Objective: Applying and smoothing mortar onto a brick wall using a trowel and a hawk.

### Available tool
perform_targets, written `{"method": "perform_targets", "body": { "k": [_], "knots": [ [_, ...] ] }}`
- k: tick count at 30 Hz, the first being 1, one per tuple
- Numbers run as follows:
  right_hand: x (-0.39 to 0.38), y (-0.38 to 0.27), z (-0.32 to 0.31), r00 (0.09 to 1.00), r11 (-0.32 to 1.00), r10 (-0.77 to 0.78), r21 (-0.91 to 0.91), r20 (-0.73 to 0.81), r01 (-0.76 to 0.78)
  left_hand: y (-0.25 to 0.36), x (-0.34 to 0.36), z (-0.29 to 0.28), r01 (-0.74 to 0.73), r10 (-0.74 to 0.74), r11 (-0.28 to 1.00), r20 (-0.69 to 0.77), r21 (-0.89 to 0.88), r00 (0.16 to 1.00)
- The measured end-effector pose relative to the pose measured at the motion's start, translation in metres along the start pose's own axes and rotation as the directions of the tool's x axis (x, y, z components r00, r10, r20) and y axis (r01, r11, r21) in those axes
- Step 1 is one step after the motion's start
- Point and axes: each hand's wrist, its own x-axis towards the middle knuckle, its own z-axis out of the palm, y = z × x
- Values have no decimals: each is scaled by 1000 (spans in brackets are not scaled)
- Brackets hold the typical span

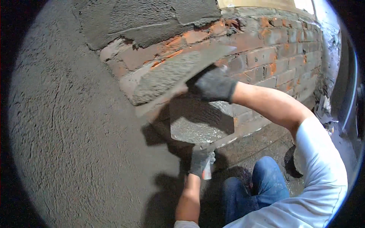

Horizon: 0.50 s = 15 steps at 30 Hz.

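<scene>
My right hand (215, 83), in a dark grey glove, is closed on a long plastering trowel (220, 53) tilted against the brick wall. Its handle is hidden behind the glove, and a thick layer of wet grey mortar (167, 76) lies along the blade. Lower down, my left hand (198, 161), also gloved, grips a hawk by its near edge; the handle is mostly covered by my fingers. Wet, shiny mortar coats the flat, many-sided plate of the hawk (201, 131). A pale handle end with a red mark (207, 173) shows beside the left hand.
Grey mortar covers the wall at left (68, 133) and a patch above (144, 19). Bare red brickwork (266, 57) runs off to the right. My knees in blue jeans (268, 174) are bent below. Pale sheeting (330, 41) hangs at far right.
</scene>
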Motion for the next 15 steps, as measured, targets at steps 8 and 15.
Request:
{"method": "perform_targets", "body": {
  "k": [8,15],
  "knots": [
    [171,-18,18,919,964,158,147,360,-223,44,17,-3,155,-187,798,6,-582,982],
    [236,-7,-28,838,944,209,120,504,-307,70,4,-15,119,-141,808,6,-577,990]
  ]
}}
